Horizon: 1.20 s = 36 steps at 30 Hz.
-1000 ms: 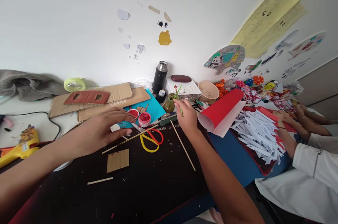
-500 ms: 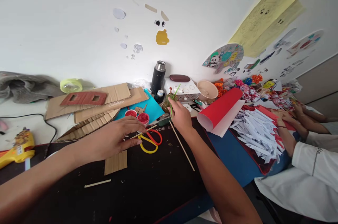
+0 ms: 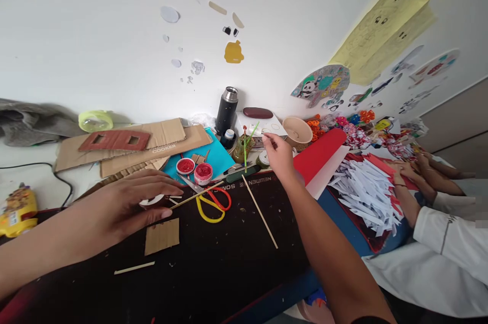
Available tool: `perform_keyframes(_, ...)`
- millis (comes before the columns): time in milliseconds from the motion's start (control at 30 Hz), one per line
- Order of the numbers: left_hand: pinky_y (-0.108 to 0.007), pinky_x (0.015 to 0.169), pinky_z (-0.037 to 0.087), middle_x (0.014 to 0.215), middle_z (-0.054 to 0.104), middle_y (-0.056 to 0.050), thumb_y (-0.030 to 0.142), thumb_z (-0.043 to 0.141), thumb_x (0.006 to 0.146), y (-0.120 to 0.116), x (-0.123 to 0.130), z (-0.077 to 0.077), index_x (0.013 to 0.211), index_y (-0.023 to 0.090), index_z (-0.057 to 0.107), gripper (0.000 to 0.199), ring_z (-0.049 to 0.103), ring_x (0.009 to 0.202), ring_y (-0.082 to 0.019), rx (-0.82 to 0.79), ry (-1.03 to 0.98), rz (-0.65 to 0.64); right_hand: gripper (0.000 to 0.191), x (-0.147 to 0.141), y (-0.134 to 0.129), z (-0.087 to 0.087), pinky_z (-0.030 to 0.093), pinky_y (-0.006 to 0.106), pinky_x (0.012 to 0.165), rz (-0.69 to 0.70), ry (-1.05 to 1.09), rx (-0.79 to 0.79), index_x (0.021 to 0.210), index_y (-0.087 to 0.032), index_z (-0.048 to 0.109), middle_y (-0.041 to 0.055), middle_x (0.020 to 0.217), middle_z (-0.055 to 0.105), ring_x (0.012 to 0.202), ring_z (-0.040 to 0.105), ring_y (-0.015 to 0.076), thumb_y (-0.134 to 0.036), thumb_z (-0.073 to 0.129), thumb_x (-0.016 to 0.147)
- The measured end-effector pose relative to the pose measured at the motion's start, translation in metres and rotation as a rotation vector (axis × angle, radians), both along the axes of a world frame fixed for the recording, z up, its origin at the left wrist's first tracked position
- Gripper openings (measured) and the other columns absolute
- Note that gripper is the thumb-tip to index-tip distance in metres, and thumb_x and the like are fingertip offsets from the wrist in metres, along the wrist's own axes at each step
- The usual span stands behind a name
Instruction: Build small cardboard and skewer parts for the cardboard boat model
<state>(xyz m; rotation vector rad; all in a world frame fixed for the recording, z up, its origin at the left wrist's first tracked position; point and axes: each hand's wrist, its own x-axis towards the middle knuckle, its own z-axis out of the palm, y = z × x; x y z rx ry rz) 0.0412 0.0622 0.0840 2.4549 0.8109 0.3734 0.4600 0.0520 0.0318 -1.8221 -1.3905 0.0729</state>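
Note:
My left hand [image 3: 143,201] is over the dark mat with its fingers apart. A white ring-shaped object [image 3: 152,201] shows beneath the fingers, partly hidden. A thin wooden stick [image 3: 198,195] runs from beside the thumb across the scissors [image 3: 211,204], which have yellow and red handles. My right hand [image 3: 280,156] is above the table's back part, thumb and index finger slightly apart, with nothing visible between them. Left of it stand green sticks [image 3: 246,148] in a jar [image 3: 241,150]. Another thin stick [image 3: 261,212] lies on the mat.
Cardboard sheets [image 3: 152,143], red paint pots [image 3: 203,173] and a black flask [image 3: 226,112] stand behind the mat. A yellow glue gun [image 3: 19,212] is at left. Rolled red paper [image 3: 320,153], paper strips [image 3: 364,192] and a co-worker's hands [image 3: 400,171] are at right.
My right hand has let go of a green stick and moved right, away from the jar. The left hand has drawn back leftward from the scissors.

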Motion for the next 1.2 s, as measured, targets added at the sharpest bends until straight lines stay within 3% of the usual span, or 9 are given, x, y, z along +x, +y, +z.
perform_keyframes(167,-0.046,0.110,0.060,0.144,0.073,0.011,0.054,0.060,0.099,-0.003,-0.016,-0.013,0.135,0.057,0.069,0.037,0.071,0.130,-0.028,0.021,0.026,-0.020,0.052,0.009,0.041,0.017,0.050,0.034,0.072,0.004,-0.022,-0.062,0.123,-0.014,0.080,0.0082,0.084,0.077,0.076,0.069,0.0255,-0.057,0.063,0.099)
perform_keyframes(267,-0.045,0.110,0.060,0.143,0.074,0.006,0.052,0.058,0.101,-0.003,-0.003,-0.010,0.137,0.051,0.071,0.039,0.070,0.131,-0.030,0.003,0.024,-0.099,0.037,0.003,0.054,0.017,0.045,0.032,0.068,0.042,-0.057,-0.091,0.096,-0.017,0.082,0.0051,0.077,0.074,0.071,0.065,0.0227,-0.049,0.065,0.097)
perform_keyframes(367,-0.047,0.110,0.058,0.141,0.075,-0.003,0.060,0.055,0.100,0.003,0.023,-0.006,0.141,0.041,0.071,0.047,0.069,0.131,-0.033,0.007,0.025,-0.064,0.034,-0.006,0.054,0.018,0.039,0.031,0.064,0.047,-0.094,-0.081,0.076,-0.020,0.074,0.0029,0.069,0.069,0.066,0.059,0.0213,-0.043,0.062,0.098)
perform_keyframes(500,-0.050,0.111,0.055,0.150,0.069,-0.011,0.063,0.049,0.101,0.028,0.067,-0.007,0.152,0.028,0.062,0.063,0.064,0.137,-0.037,0.066,0.100,0.009,0.032,-0.012,0.045,0.026,0.036,0.032,0.065,-0.004,-0.137,-0.019,0.076,-0.023,0.068,0.0035,0.071,0.068,0.069,0.057,0.0226,-0.041,0.057,0.101)
perform_keyframes(600,-0.047,0.114,0.050,0.146,0.069,-0.015,0.051,0.053,0.100,0.052,0.105,-0.007,0.157,0.018,0.054,0.066,0.062,0.138,-0.036,0.109,0.195,0.022,0.028,-0.014,0.037,0.036,0.038,0.032,0.068,-0.023,-0.191,0.020,0.080,-0.024,0.067,0.0051,0.074,0.071,0.072,0.060,0.0246,-0.038,0.055,0.101)
perform_keyframes(700,-0.045,0.117,0.046,0.151,0.065,-0.017,0.043,0.059,0.099,0.070,0.143,-0.008,0.155,0.017,0.052,0.062,0.057,0.144,-0.035,0.134,0.255,0.034,0.025,-0.015,0.033,0.043,0.041,0.032,0.069,-0.017,-0.238,0.046,0.083,-0.025,0.067,0.0057,0.075,0.072,0.075,0.064,0.0258,-0.037,0.054,0.101)
perform_keyframes(833,-0.041,0.111,0.050,0.140,0.071,-0.017,0.038,0.068,0.095,0.084,0.186,-0.016,0.140,0.017,0.061,0.051,0.062,0.137,-0.036,0.127,0.243,0.022,0.025,-0.018,0.032,0.045,0.044,0.031,0.068,-0.014,-0.149,0.040,0.085,-0.025,0.065,0.0043,0.075,0.073,0.074,0.068,0.0245,-0.037,0.052,0.104)
perform_keyframes(1000,-0.037,0.097,0.056,0.131,0.076,-0.017,0.039,0.077,0.089,0.094,0.215,-0.029,0.134,0.016,0.062,0.053,0.073,0.119,-0.034,0.076,0.216,0.012,0.029,-0.024,0.030,0.039,0.044,0.031,0.064,0.001,0.031,0.000,0.078,-0.028,0.052,-0.0019,0.063,0.067,0.057,0.064,0.0208,-0.038,0.051,0.105)
perform_keyframes(1200,-0.037,0.098,0.056,0.134,0.075,-0.016,0.047,0.080,0.086,0.099,0.229,-0.043,0.143,0.019,0.055,0.069,0.072,0.123,-0.034,0.043,0.167,0.027,0.033,-0.023,0.028,0.029,0.046,0.030,0.061,0.027,0.116,-0.014,0.079,-0.028,0.049,-0.0050,0.059,0.063,0.046,0.062,0.0177,-0.040,0.045,0.109)
